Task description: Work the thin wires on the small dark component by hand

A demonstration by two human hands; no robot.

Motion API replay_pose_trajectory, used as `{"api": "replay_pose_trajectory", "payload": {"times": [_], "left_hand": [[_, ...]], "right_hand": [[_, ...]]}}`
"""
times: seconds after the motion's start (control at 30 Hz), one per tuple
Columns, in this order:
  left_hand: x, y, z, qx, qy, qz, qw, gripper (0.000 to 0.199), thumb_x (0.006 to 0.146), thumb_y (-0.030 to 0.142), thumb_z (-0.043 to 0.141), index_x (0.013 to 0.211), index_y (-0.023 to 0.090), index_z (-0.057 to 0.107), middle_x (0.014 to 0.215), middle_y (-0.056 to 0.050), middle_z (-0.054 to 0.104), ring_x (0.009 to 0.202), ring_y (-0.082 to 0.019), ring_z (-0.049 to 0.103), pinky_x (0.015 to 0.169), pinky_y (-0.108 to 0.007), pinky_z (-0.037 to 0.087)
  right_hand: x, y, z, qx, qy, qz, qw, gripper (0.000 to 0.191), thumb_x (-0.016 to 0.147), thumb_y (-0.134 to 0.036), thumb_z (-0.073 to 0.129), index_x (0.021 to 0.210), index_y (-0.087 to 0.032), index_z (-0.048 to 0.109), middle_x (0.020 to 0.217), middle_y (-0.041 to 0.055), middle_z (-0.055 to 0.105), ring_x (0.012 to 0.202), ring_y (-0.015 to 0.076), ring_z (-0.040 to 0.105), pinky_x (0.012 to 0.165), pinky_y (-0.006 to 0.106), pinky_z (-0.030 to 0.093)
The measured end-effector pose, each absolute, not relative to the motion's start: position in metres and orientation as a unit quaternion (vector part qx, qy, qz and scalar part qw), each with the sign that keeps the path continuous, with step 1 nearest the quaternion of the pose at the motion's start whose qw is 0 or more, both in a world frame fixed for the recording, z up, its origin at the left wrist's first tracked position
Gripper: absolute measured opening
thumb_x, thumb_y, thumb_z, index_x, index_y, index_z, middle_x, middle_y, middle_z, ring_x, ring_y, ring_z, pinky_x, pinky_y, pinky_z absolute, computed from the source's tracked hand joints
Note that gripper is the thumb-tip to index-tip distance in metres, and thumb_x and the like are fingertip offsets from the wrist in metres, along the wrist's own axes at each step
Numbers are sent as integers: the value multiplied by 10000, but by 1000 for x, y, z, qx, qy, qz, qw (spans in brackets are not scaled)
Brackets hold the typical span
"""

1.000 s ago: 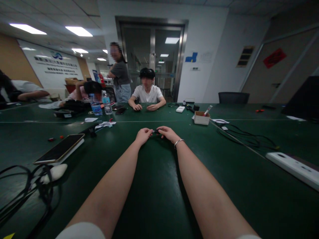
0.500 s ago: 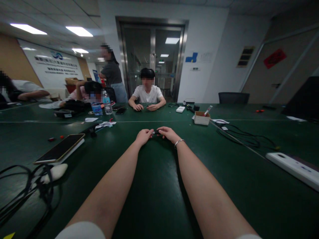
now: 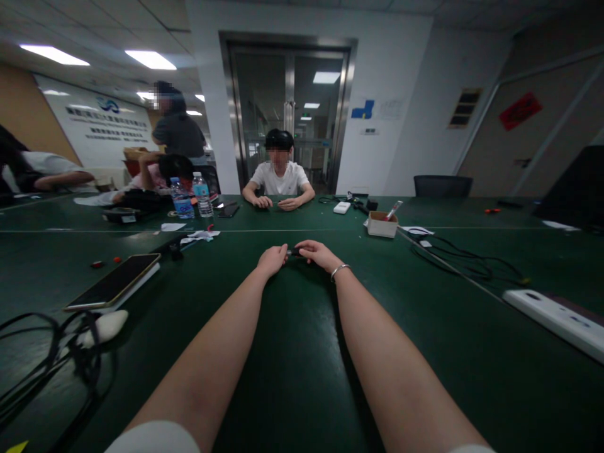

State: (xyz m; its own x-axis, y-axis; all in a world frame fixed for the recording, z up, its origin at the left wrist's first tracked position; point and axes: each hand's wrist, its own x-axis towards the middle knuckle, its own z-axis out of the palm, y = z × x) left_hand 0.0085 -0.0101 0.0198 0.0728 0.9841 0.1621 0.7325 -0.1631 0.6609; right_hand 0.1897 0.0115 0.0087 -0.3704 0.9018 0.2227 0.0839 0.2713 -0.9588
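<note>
Over the green table (image 3: 292, 327), both hands meet at a small dark object (image 3: 295, 251) with a lighter, metallic-looking end on its left. My right hand (image 3: 318, 254), with a silver bracelet at the wrist, pinches the dark part between thumb and fingers. The fingers of my left hand (image 3: 272, 260) are closed at the lighter end; what they grip there is too small to make out. The object's exact kind cannot be told.
Left lie a phone (image 3: 116, 282), a pale mouse (image 3: 107, 326) and black cables (image 3: 85, 352). Two bottles (image 3: 202, 196) stand farther back. A small box (image 3: 382, 224) and a power strip (image 3: 557, 318) are on the right. A person (image 3: 279, 176) sits opposite.
My left fingers have shifted slightly left, showing more of the small dark object between the hands. In the background, a standing person has moved left. My right hand looks nearly unchanged.
</note>
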Motion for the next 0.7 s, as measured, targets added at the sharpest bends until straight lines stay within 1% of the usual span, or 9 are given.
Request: {"api": "replay_pose_trajectory", "payload": {"times": [0.07,0.17,0.23,0.3,0.4,0.5,0.6,0.7], "left_hand": [[8,-9,20,698,617,303,201,521,908,471,263,659,177,613,627,-52,630,596,-179,562,558,-277,331],[6,-5,19,679,626,323,205,509,911,433,270,643,173,615,619,-58,627,588,-181,564,558,-278,341],[5,-3,18,665,627,341,219,503,913,418,267,646,171,614,624,-55,631,578,-175,563,558,-275,348],[4,-3,18,656,625,355,231,506,915,421,256,655,170,611,635,-50,636,568,-167,561,558,-272,352],[5,-4,15,660,618,362,226,518,914,459,250,675,173,610,654,-46,642,580,-164,567,567,-271,359],[7,-5,12,685,606,354,196,504,909,495,269,722,181,616,700,-48,653,633,-174,578,585,-274,365],[8,-5,11,697,601,344,185,468,911,486,285,789,185,622,754,-52,660,668,-174,580,599,-274,370],[7,-3,9,703,596,340,188,429,912,467,302,829,188,617,766,-50,657,672,-169,575,597,-271,369]], "right_hand": [[187,10,11,-376,-687,456,423,179,804,-97,596,971,-146,640,807,31,672,650,93,602,428,130,407],[182,6,17,-393,-708,408,422,197,806,-111,599,993,-153,642,791,10,656,475,39,491,394,136,396],[179,3,21,-392,-719,385,426,206,810,-115,596,1007,-158,641,795,3,649,427,22,453,385,138,395],[176,1,24,-396,-717,382,427,198,820,-136,596,1012,-160,636,788,1,649,394,18,438,362,143,388],[176,1,22,-415,-696,408,421,175,838,-182,601,1009,-155,627,718,-5,650,357,21,415,332,145,370],[179,4,17,-435,-668,439,415,146,853,-200,600,980,-133,625,636,-5,649,370,31,426,343,135,371],[181,8,14,-439,-657,448,418,125,861,-203,592,947,-120,629,614,2,653,388,40,443,359,137,382],[181,9,13,-441,-651,452,421,109,869,-206,579,899,-117,634,598,3,647,390,43,445,369,137,392]]}}
